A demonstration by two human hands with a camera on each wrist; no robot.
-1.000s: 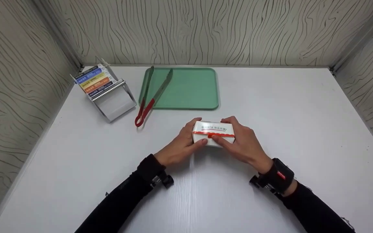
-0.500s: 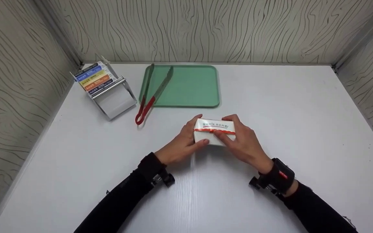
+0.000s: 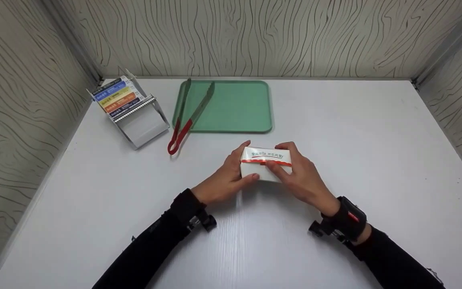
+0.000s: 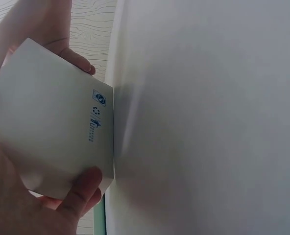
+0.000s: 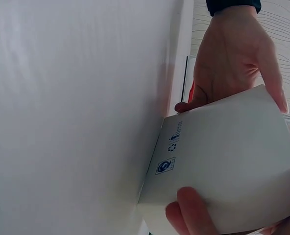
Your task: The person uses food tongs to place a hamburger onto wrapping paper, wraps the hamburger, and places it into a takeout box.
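Observation:
A small white carton (image 3: 251, 170) with a red wavy band and printed characters along its lid is held in front of the person. My left hand (image 3: 223, 180) grips its left end, thumb on the front face. At the right end my right hand (image 3: 305, 180) holds on, with its thumb pressed over the small red tab at the lid's edge, mostly covering it. In the left wrist view the plain carton face (image 4: 47, 112) carries blue printed marks; the right wrist view shows the same marks on the carton (image 5: 233, 142). The carton's inside is hidden.
Behind the hands lies a green tray (image 3: 243, 108) on the white table (image 3: 355, 132). Red-handled metal tongs (image 3: 185, 128) rest with their arms over its left side. Further left stands a metal dispenser (image 3: 142, 128) with colored label strips.
The right thumb has slid slightly up over the red tab, and more of the carton's front face shows. Both hands keep their hold; the head view has shifted slightly.

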